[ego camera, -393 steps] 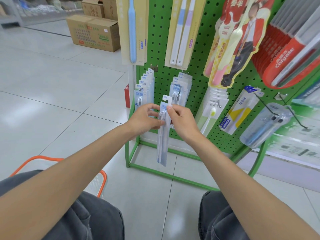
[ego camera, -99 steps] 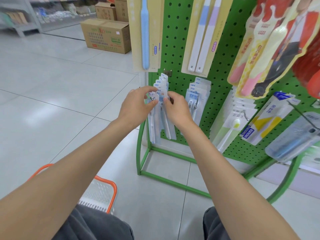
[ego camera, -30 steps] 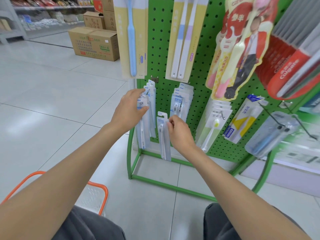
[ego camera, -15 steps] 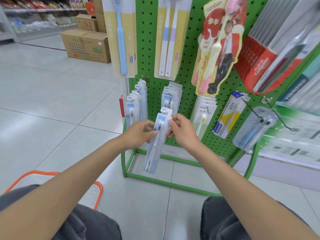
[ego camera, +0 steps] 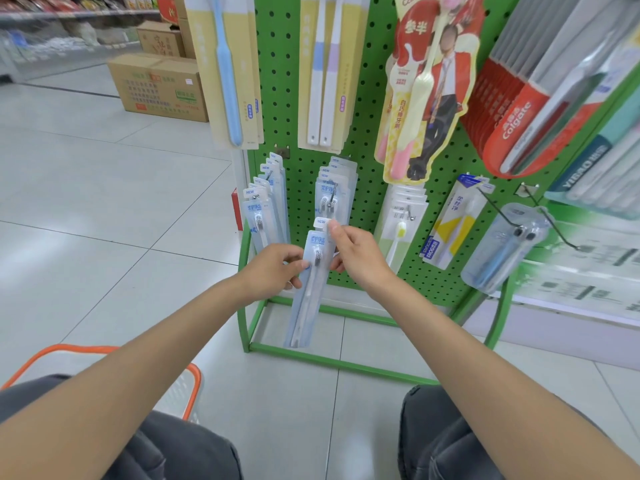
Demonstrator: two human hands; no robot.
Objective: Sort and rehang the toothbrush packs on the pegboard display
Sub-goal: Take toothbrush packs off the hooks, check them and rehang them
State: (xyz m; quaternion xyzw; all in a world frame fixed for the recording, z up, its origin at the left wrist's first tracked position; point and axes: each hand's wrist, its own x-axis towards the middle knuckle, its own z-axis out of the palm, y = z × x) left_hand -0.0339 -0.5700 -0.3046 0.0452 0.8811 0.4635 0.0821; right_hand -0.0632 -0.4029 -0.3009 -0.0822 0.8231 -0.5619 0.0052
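Note:
Both hands hold one clear blue-white toothbrush pack (ego camera: 309, 292) in front of the green pegboard (ego camera: 367, 188), tilted with its bottom to the left. My left hand (ego camera: 277, 268) pinches its left edge near the brush heads. My right hand (ego camera: 356, 252) pinches its top tab marked NEW. Behind it, a row of like packs (ego camera: 265, 206) hangs on the left peg and another row (ego camera: 334, 188) on the middle peg.
An orange-rimmed white basket (ego camera: 188, 386) sits on the floor by my left knee. White packs (ego camera: 403, 216), a yellow-blue pack (ego camera: 450, 223) and a clear case (ego camera: 502, 247) hang to the right. Tall packs hang above. Cardboard boxes (ego camera: 159, 88) stand far left.
Within the last second my right hand brought the pack away from the left peg row and my left hand left that row and took the pack's edge; it now stands slightly more upright.

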